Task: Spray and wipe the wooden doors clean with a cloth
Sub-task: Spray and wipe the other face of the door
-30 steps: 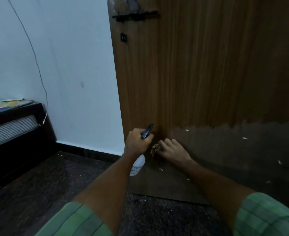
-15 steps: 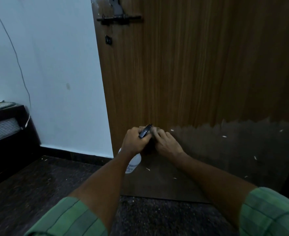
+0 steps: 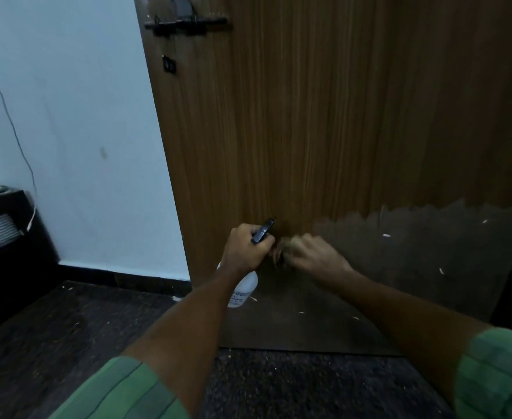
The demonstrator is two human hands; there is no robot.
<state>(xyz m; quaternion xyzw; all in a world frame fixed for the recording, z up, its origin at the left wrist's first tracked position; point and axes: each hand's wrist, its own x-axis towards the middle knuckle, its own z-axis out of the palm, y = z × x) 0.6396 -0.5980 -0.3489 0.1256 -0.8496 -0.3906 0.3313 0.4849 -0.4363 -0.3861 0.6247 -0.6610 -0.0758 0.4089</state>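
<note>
The wooden door (image 3: 294, 116) fills the middle and right of the view; its lower part is a darker panel (image 3: 414, 267) with pale flecks. My left hand (image 3: 245, 249) grips a white spray bottle (image 3: 244, 290) by its black trigger head (image 3: 263, 229), close to the door near its left edge. My right hand (image 3: 312, 255), blurred, holds a small brownish cloth (image 3: 278, 255) against the door just right of the bottle. Most of the cloth is hidden under my fingers.
A black latch (image 3: 185, 24) sits high on the door. A pale blue wall (image 3: 76, 131) with a hanging wire (image 3: 16, 137) stands to the left, and dark furniture (image 3: 4, 243) at the far left. The floor (image 3: 67, 334) is dark and speckled.
The view has shifted slightly right and then back. My right hand with the cloth has moved up and then back down on the door beside the bottle. My left hand still holds the bottle.
</note>
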